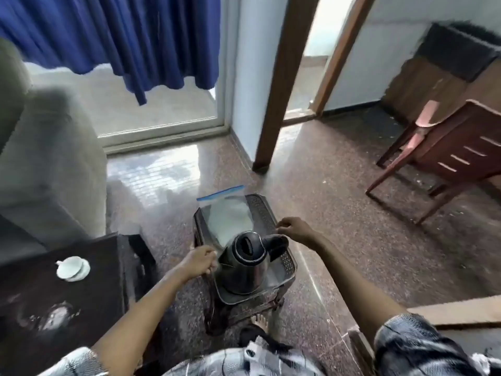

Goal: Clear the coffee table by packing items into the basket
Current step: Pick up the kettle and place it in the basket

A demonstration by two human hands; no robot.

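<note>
A person stands over a dark, perforated plastic basket [287, 263] on the speckled stone floor, both bare arms reaching down to it. Inside the basket, at the end nearest the person's feet, a steel electric kettle [245, 265] with a black lid and black handle sits upright; beyond the kettle, a clear zip bag [226, 213] with a blue seal strip leans across the basket's far end, its top edge poking over the rim. The left hand [199, 261] is at the basket's left rim just beside the kettle, fingers curled into a loose fist; whether they pinch the bag's lower edge or the rim cannot be told through the blur. The right hand [294, 229] hovers at the basket's right rim just past the kettle's handle, fingers bent and drawn together, and what they grip, if anything, cannot be told. Left of the basket stands the dark coffee table [62, 294], with a white cup on a saucer [72, 268] resting on it. Beyond the coffee table is a grey sofa [40, 158]; well to the right of the basket stands a red-brown wooden chair [447, 158], and a blue curtain [122, 36] hangs behind.
</note>
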